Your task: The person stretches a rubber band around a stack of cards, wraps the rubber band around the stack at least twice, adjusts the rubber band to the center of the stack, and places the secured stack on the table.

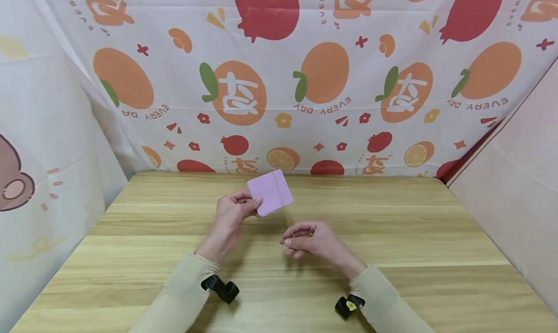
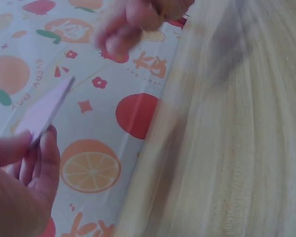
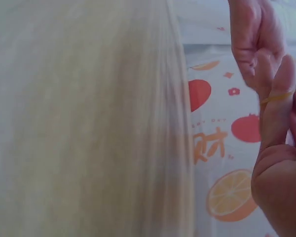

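Lilac, flat and round-cornered, a square card piece [image 1: 269, 192] was held above the wood-grained table [image 1: 414, 236] in the head view, before a fruit-printed cloth [image 1: 279, 91]. The left hand [image 1: 232, 209] pinched it at the lower left edge, thumb on the visible face. A yellowish elastic band [image 1: 287, 220], narrow and seemingly rubber, crossed that face near its right edge and ran on, apparently taut, to the right hand [image 1: 320, 241], whose bent fingers gripped its far end. Whether the piece was one sheet or several, I could not determine. Hazards, in my judgement: too strong a pull might snap the band or drag it off the edge; so light a pinch could let the piece swivel, and any loose layers might fan apart.

In the left wrist view, the piece stood tilted, almost edge-on, thin and stiff-looking between thumb and fingers. The right hand was blurred there, so the band's tension could not be assessed.

In the right wrist view, the band lay across one digit as an amber strip, below the rounded tip. A tilt of that digit could let it spring free, I judged. I could not make out the card there.
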A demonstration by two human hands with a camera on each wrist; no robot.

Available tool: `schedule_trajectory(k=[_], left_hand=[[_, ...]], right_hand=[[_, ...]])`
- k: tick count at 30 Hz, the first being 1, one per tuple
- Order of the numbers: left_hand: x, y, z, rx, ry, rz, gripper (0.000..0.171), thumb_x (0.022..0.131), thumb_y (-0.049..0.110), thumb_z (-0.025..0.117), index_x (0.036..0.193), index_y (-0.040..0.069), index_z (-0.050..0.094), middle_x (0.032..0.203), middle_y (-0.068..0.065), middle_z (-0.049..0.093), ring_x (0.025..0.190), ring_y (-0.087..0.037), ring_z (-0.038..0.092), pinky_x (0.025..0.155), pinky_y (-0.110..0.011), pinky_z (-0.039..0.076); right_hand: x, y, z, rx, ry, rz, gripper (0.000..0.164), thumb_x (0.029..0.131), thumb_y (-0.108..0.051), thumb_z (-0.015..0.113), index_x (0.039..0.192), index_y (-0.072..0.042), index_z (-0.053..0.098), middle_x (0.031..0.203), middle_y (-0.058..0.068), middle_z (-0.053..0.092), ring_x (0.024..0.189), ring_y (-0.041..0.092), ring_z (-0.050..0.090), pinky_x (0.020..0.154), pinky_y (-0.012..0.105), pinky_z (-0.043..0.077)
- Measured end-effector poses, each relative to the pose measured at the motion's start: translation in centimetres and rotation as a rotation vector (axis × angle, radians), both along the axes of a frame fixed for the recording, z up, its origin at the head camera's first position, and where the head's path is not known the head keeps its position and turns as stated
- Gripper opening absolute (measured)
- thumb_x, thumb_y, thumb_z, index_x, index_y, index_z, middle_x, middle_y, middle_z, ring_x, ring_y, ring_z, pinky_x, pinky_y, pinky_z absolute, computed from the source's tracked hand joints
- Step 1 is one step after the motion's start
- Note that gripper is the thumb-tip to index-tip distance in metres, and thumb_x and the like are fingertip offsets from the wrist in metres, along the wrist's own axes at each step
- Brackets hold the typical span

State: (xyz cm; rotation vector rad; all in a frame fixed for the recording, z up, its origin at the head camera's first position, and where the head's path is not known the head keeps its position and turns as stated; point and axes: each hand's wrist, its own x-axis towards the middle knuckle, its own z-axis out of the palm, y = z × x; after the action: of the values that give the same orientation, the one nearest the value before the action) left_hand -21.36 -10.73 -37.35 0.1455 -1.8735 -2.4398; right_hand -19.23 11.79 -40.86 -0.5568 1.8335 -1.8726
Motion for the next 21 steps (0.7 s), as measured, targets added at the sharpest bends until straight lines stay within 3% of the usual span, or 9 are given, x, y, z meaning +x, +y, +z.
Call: schedule_trajectory(k=[2,5,10,12,13,14,16,18,21], left_hand=[[0.0,-0.2,0.0,0.003,-0.021,0.031,0.008,0.085,-0.010,0.067,0.085,-0.007,0.060,0.071,-0.005,0.062,0.062,-0.013,0.061,0.061,-0.027,0.054],[-0.1,-0.4,-0.3,0.004,-0.055,0.056,0.007,0.084,-0.010,0.067,0.084,-0.009,0.061,0.071,-0.005,0.062,0.060,-0.013,0.062,0.061,-0.027,0.054],[-0.3,-0.6,-1.0,0.017,-0.089,0.028,0.006,0.084,-0.011,0.066,0.081,-0.007,0.063,0.072,-0.005,0.062,0.061,-0.013,0.062,0.061,-0.026,0.054],[-0.3,-0.5,-1.2,0.018,-0.099,0.012,0.006,0.085,-0.011,0.066,0.081,-0.007,0.062,0.073,-0.005,0.062,0.062,-0.013,0.062,0.061,-0.026,0.054],[-0.3,-0.5,-1.3,0.014,-0.105,0.006,0.006,0.085,-0.010,0.066,0.082,-0.006,0.062,0.074,-0.005,0.062,0.062,-0.013,0.063,0.062,-0.026,0.054],[-0.3,-0.5,-1.4,0.014,-0.109,-0.001,0.006,0.085,-0.010,0.066,0.082,-0.006,0.062,0.074,-0.006,0.063,0.062,-0.013,0.063,0.062,-0.026,0.054],[-0.3,-0.4,-1.4,0.014,-0.116,-0.011,0.007,0.086,-0.010,0.066,0.083,-0.005,0.062,0.074,-0.005,0.063,0.062,-0.013,0.063,0.063,-0.025,0.054],[-0.2,-0.3,-1.4,0.019,-0.124,-0.016,0.007,0.086,-0.010,0.065,0.083,-0.004,0.062,0.075,-0.006,0.063,0.063,-0.013,0.063,0.063,-0.025,0.054],[-0.1,-0.1,-1.3,0.030,-0.123,-0.015,0.007,0.085,-0.010,0.065,0.083,-0.005,0.061,0.074,-0.005,0.062,0.063,-0.012,0.062,0.061,-0.024,0.053]], right_hand=[[0.6,-0.2,0.4,-0.005,0.062,0.009,0.024,0.091,-0.009,0.070,0.105,0.010,0.068,0.098,0.023,0.071,0.084,0.031,0.071,0.074,0.043,0.057],[1.6,-0.5,1.2,-0.051,0.229,0.002,0.020,0.092,-0.006,0.068,0.102,0.010,0.070,0.089,0.016,0.073,0.081,0.026,0.072,0.077,0.044,0.057],[2.7,-1.3,2.0,-0.112,0.823,0.026,0.012,0.089,-0.002,0.068,0.098,0.005,0.074,0.091,0.011,0.074,0.086,0.019,0.071,0.078,0.035,0.057],[2.8,-1.5,2.2,-0.097,1.037,0.047,0.021,0.091,-0.006,0.066,0.106,0.008,0.071,0.105,0.014,0.072,0.089,0.018,0.071,0.079,0.031,0.056],[3.0,-1.6,2.3,-0.068,1.097,0.054,0.027,0.094,-0.009,0.063,0.115,0.008,0.068,0.114,0.016,0.069,0.090,0.017,0.071,0.078,0.028,0.056],[3.1,-1.7,2.3,-0.029,1.115,0.062,0.034,0.097,-0.013,0.058,0.125,0.007,0.062,0.126,0.017,0.064,0.092,0.016,0.070,0.077,0.026,0.056],[3.4,-1.8,2.5,0.087,1.061,0.067,0.049,0.102,-0.019,0.049,0.146,0.000,0.042,0.149,0.014,0.044,0.095,0.013,0.068,0.074,0.021,0.055],[3.8,-1.8,2.7,0.229,0.956,0.043,0.059,0.104,-0.022,0.043,0.157,-0.010,0.019,0.160,0.009,0.025,0.094,0.011,0.065,0.070,0.018,0.053],[4.2,-2.1,3.0,0.325,0.735,-0.015,0.069,0.105,-0.022,0.041,0.158,-0.024,-0.003,0.164,-0.001,0.007,0.094,0.017,0.063,0.063,0.021,0.054]])
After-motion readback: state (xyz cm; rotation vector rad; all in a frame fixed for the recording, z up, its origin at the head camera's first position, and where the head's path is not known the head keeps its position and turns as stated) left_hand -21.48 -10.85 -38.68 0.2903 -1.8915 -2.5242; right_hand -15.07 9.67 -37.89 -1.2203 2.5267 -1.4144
